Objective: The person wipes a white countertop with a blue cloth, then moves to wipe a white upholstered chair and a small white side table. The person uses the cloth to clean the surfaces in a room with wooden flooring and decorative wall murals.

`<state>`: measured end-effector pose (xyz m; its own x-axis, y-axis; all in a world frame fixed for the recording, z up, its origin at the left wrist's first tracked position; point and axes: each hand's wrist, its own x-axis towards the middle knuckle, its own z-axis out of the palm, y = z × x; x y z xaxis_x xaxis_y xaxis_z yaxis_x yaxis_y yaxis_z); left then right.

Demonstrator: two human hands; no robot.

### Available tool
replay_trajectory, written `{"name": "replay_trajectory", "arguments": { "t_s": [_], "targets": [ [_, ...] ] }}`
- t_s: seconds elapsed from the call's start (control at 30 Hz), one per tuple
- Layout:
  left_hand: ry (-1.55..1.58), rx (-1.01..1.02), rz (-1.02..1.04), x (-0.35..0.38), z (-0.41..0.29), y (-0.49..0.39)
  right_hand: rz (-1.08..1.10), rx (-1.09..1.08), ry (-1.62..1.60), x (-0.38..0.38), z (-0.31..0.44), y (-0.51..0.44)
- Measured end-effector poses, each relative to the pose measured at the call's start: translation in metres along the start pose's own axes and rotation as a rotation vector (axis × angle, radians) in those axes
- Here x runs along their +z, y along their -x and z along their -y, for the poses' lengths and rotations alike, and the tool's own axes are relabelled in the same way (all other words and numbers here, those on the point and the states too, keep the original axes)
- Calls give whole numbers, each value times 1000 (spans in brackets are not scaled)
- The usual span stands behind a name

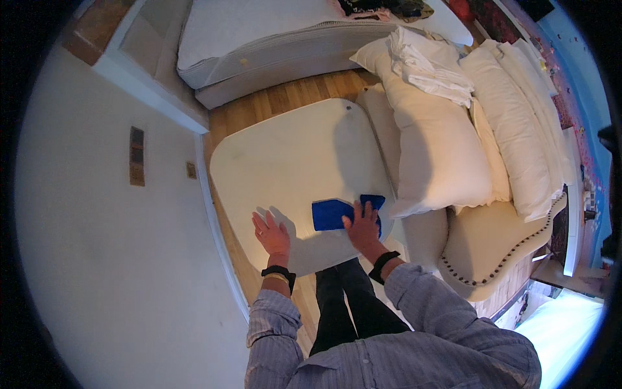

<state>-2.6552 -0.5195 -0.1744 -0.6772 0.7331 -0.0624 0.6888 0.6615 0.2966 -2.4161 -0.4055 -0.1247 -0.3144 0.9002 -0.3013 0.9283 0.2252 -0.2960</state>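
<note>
A blue cloth (333, 215) lies spread on the near right part of a white, round-cornered tabletop (291, 150). On top of it rests my right hand (363, 227), palm down with the fingers somewhat apart, covering part of the cloth. To the left, my left hand (272, 237) is over the near left part of the tabletop with its fingers spread and nothing in it. Whether its palm touches the surface cannot be told. Both wrists wear dark bands.
Right of the table stands a beige upholstered sofa (495, 243) with nailhead trim, piled with white pillows (437, 141) and folded white fabric (430, 68). A mattress (272, 29) bearing clothes (384, 8) lies beyond. A white wall (112, 253) runs along the left, above the wood floor (272, 104).
</note>
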Motion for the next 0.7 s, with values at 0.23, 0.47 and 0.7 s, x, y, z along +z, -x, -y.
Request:
{"name": "replay_trajectory", "arguments": {
  "t_s": [0.23,0.47,0.7],
  "targets": [
    [-237,13,21,28,-8,-18,-99,-448,82,42,-5,-24],
    [-154,-18,44,25,-7,-19,-305,-474,-143,-9,-34,-93],
    [-107,-22,47,17,-10,-19,-386,-346,-24,75,48,-92]
  ]
}}
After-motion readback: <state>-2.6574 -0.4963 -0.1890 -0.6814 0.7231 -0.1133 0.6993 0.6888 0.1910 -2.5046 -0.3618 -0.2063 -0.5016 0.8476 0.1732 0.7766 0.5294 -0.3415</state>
